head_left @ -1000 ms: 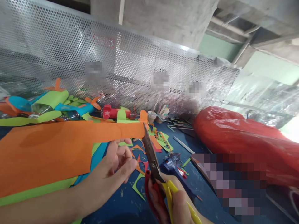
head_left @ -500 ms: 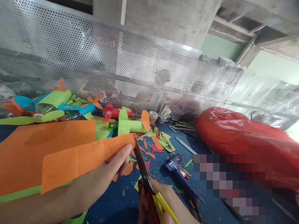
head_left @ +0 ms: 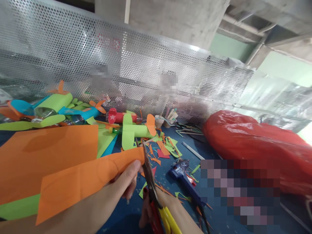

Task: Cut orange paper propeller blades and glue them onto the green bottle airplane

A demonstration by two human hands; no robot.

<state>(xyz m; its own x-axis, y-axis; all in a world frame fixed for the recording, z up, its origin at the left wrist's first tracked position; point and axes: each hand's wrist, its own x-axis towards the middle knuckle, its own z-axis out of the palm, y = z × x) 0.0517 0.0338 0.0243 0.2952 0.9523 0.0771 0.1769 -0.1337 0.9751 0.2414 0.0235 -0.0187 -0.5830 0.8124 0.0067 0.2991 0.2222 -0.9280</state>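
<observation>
My left hand (head_left: 128, 178) pinches a long orange paper strip (head_left: 90, 174) near its right end, thumb on top. Faint pencilled curves show on the strip. In my right hand (head_left: 148, 211) is a pair of scissors (head_left: 151, 183) with red and yellow handles, partly cut off by the bottom edge. The scissor blades are slightly parted and point away from me, at the right end of the strip. Whether the paper lies between the blades is hard to make out. Larger orange sheets (head_left: 60, 146) lie behind the strip on the left, over green paper (head_left: 19, 208).
Bottle-and-paper planes, among them a green one (head_left: 138, 131) and a red one (head_left: 124, 117), line the back. A blue glue gun (head_left: 186, 183) lies right of the scissors among paper scraps (head_left: 163, 148). A big red plastic bag (head_left: 253, 146) fills the right. Perforated metal mesh (head_left: 146, 68) stands behind.
The strip and my left hand have come slightly lower and nearer me. The scissor blades have parted a little, having been closer together at the strip's end.
</observation>
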